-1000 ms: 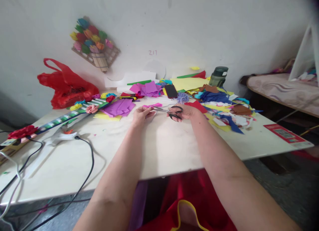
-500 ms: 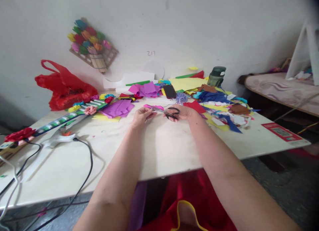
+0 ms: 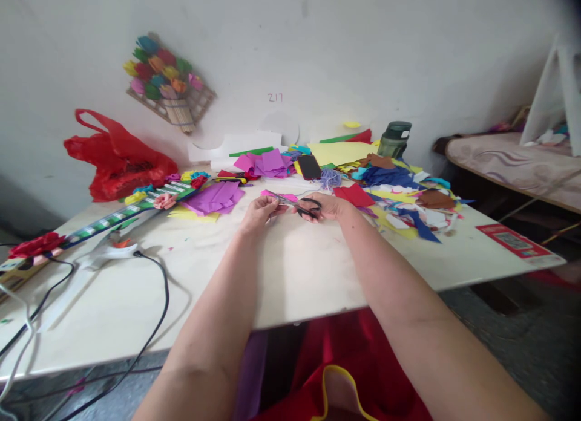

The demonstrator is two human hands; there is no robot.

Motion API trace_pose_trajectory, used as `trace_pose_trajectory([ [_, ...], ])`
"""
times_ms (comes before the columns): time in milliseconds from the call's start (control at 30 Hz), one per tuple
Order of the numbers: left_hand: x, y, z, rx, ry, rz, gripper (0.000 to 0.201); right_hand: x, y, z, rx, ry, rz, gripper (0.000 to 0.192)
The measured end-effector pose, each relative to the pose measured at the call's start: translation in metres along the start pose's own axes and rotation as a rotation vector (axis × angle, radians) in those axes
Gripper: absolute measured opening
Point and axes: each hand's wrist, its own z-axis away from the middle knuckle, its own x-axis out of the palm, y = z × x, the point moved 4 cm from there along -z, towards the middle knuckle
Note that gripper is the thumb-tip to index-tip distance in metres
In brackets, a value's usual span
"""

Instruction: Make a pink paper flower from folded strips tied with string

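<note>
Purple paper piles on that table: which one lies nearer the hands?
The flat purple sheets just left of the left hand. The crumpled purple-pink pile sits farther back, toward the wall, beside the dark phone.

Black-handled scissors [image 3: 305, 205], pink paper [image 3: 278, 195], a red bag [image 3: 118, 156], purple sheets [image 3: 216, 196], a green-and-white striped strip [image 3: 122, 213]

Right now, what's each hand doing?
Left hand: pinching pink paper.
Right hand: holding black scissors, blades at the paper.

- Lighting: bright, diffuse daylight; soft shadows under the cable [image 3: 157, 300].
- Distortion: wide-angle bending at frame edges; dark vignette in the upper right corner.
- Focus: far clutter slightly soft.
</note>
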Motion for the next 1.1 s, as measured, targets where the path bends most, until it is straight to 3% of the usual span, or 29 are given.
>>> trace_pose_trajectory([
  [233,0.002,0.003,0.003,0.013,-0.047,0.028,0.027,0.002,-0.003,0.001,-0.001,0.022,0.004,0.033],
  [633,0.003,0.004,0.003,0.008,-0.026,0.038,0.023,-0.004,0.005,-0.009,-0.019,0.035,-0.037,0.024],
  [1100,0.001,0.004,0.002,0.022,-0.015,0.079,0.019,0.001,0.002,-0.009,-0.008,0.061,0.033,0.029],
])
